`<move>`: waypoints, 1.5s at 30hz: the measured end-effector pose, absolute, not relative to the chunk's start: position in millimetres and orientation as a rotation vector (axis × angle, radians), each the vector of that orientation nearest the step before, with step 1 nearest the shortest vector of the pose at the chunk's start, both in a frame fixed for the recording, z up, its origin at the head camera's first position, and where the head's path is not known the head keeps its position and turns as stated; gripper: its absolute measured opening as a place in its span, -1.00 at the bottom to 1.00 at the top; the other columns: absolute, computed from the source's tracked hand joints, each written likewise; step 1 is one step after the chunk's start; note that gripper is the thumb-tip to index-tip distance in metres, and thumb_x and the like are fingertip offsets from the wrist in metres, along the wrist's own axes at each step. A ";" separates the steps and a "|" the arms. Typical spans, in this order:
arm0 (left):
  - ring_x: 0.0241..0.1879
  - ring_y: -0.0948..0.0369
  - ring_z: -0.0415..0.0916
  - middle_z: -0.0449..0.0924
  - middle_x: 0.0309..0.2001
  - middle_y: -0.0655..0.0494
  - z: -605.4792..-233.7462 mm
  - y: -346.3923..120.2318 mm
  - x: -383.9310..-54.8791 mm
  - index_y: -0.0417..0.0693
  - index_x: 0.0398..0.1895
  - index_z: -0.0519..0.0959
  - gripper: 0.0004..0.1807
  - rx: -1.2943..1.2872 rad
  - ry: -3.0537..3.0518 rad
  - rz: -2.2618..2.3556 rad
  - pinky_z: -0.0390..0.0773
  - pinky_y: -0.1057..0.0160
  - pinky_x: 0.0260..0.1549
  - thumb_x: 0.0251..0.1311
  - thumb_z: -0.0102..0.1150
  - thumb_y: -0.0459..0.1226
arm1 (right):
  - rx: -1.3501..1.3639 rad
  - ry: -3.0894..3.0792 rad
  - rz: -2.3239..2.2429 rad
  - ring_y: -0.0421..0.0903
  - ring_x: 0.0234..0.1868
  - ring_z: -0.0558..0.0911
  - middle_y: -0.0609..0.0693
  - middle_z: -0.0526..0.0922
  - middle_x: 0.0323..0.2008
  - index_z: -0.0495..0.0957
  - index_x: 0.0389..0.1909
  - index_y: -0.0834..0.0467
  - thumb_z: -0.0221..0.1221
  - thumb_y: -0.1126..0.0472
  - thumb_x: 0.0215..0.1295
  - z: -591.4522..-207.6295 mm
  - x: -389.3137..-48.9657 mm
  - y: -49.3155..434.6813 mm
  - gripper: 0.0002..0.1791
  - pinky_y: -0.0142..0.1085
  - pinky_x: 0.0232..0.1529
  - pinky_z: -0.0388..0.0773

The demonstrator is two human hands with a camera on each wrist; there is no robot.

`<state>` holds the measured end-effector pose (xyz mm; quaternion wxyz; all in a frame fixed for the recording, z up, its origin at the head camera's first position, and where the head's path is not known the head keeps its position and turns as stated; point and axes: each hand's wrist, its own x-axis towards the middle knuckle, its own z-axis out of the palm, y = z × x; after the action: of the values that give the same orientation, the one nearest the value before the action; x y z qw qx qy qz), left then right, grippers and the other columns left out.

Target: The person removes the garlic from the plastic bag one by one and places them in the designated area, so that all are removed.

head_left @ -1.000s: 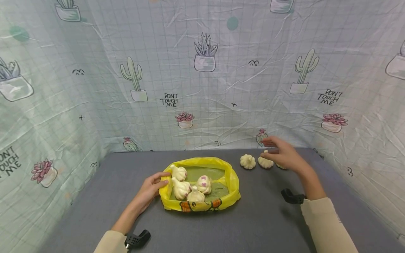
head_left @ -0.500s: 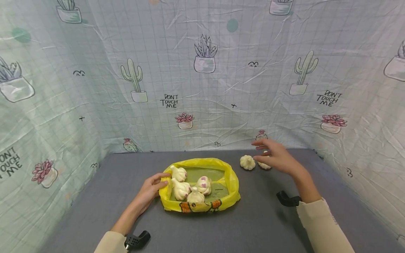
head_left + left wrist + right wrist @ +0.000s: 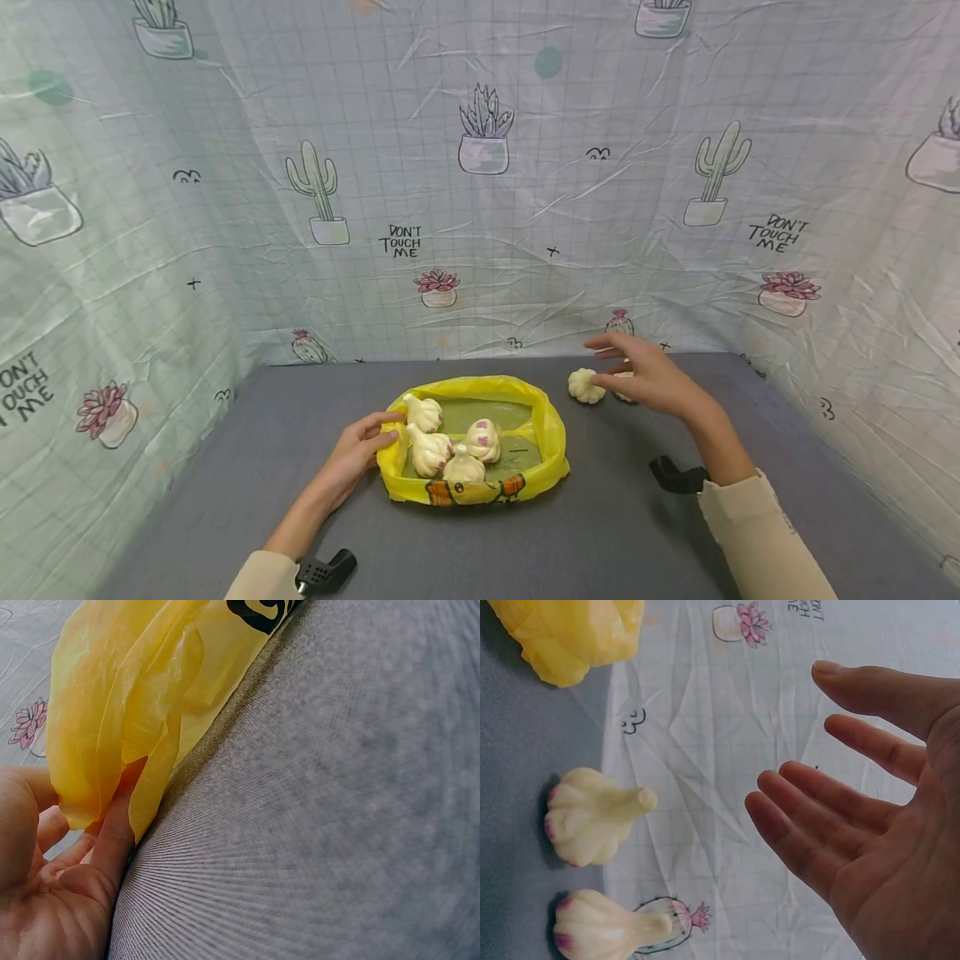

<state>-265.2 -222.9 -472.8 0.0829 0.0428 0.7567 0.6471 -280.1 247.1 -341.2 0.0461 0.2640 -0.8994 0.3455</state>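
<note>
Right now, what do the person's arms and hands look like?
The left hand and right hand are ungloved. The left sleeve and right sleeve are beige; the right carries a faint, unreadable mark. Each wrist bears a bent black device: left device, right device.

The camera up on the head there looks forward and down, far enough back to see the left hand point(image 3: 341, 462), right hand point(image 3: 654, 375), yellow bag point(image 3: 555, 437), table point(image 3: 525, 546) and the cloth point(image 3: 487, 217) behind. The left wrist camera is very close, looking past its hand at the bag's side, with the table tipped. The right wrist camera is turned sideways, facing two garlic bulbs point(image 3: 589, 817) and the cloth. The head sees those bulbs too, and all three see the bag.
</note>
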 end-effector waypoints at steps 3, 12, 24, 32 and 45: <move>0.27 0.05 0.49 0.27 0.54 -0.19 -472.0 -222.5 -265.6 -0.16 0.43 0.43 -0.52 0.127 2.267 1.923 0.64 0.21 0.01 0.54 0.09 -0.19 | 0.831 -2.737 1.058 0.32 0.32 0.54 0.23 0.51 0.36 0.43 0.37 0.19 0.31 0.20 0.42 -339.9 -278.8 244.0 -0.45 0.21 0.23 0.55; 0.30 0.04 0.47 0.28 0.54 -0.18 -472.1 -220.6 -269.2 -0.16 0.43 0.44 -0.52 0.141 2.260 1.932 0.65 0.18 0.04 0.54 0.09 -0.19 | 0.887 -2.720 1.067 0.30 0.31 0.56 0.21 0.52 0.35 0.45 0.35 0.17 0.31 0.20 0.42 -337.7 -274.3 236.6 -0.47 0.18 0.24 0.55; 0.08 0.18 0.59 0.32 0.50 -0.24 -476.7 -221.3 -269.4 -0.21 0.42 0.42 -0.52 0.160 2.219 1.957 0.68 0.21 -0.05 0.54 0.08 -0.23 | 0.924 -2.736 1.112 0.28 0.32 0.55 0.19 0.53 0.35 0.43 0.37 0.17 0.32 0.19 0.40 -339.6 -270.0 226.5 -0.44 0.21 0.25 0.53; 0.07 0.16 0.60 0.35 0.48 -0.24 -476.5 -221.9 -268.4 -0.21 0.43 0.41 -0.51 0.153 2.216 1.965 0.68 0.22 -0.05 0.53 0.10 -0.21 | 0.944 -2.740 1.085 0.23 0.31 0.58 0.16 0.55 0.33 0.44 0.37 0.16 0.32 0.16 0.41 -338.6 -269.1 223.2 -0.44 0.17 0.24 0.56; 0.08 0.15 0.59 0.33 0.49 -0.24 -475.2 -223.3 -266.2 -0.21 0.43 0.42 -0.51 0.155 2.229 1.956 0.67 0.22 -0.05 0.54 0.09 -0.21 | 1.019 -2.726 1.129 0.19 0.26 0.62 0.15 0.57 0.29 0.45 0.37 0.12 0.31 0.12 0.42 -343.0 -266.9 211.6 -0.45 0.09 0.19 0.61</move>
<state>-266.2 -223.3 -475.2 0.0861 0.0519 0.7478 0.6563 -266.9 211.6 -343.0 0.0101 0.3265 -0.8733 0.3616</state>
